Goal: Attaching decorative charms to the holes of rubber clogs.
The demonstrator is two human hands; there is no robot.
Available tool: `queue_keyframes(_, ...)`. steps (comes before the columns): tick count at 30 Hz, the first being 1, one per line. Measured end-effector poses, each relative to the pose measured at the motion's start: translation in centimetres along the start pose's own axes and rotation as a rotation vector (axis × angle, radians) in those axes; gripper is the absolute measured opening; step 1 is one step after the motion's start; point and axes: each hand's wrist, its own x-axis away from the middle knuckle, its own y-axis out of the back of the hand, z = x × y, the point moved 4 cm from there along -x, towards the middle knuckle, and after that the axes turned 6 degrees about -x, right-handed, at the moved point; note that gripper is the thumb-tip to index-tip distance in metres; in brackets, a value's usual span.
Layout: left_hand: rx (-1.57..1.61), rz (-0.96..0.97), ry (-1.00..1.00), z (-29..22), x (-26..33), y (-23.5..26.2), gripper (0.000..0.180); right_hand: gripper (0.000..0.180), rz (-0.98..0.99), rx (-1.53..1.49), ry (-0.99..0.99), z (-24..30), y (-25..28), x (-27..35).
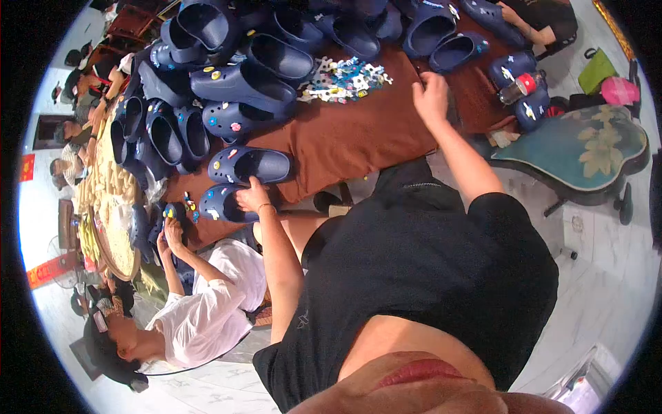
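My left hand (253, 196) grips a navy clog (219, 204) by its open heel end, fingers reaching inside. This clog carries small colourful charms on its toe and lies at the near edge of the brown cloth (345, 141). Right behind it sits a matching navy clog (252, 164) with charms. Over the cloth, further right, my right hand (432, 99) has its fingers curled together; whatever they may hold is hidden or too small to make out. Left of that hand lies a loose pile of white, blue and black charms (348, 79).
Many navy clogs (241, 90) are heaped along the table's far left. A clear bottle with red label (518, 88) rests by clogs at right. A co-worker in a white shirt (214, 297) handles a clog on my left. A green chair (579, 148) stands at right.
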Motion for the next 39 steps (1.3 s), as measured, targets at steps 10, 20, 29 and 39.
queue_keyframes(10,-0.049,-0.112,-0.029,1.1,-0.4,0.6,0.068,0.079,0.462,0.471,-0.792,-5.1,1.7,2.5)
queue_keyframes(20,0.038,-0.005,0.009,0.1,-0.1,0.9,0.063,0.072,0.374,0.501,-0.770,-5.0,1.2,2.1)
queue_keyframes(29,-0.001,-0.088,-0.006,0.5,-0.2,0.5,0.064,0.074,0.363,0.516,-0.728,-5.6,1.0,2.2)
queue_keyframes(39,-0.030,-0.069,-0.001,1.1,-0.4,0.3,0.064,0.095,0.340,0.416,-0.710,-6.8,1.9,4.3)
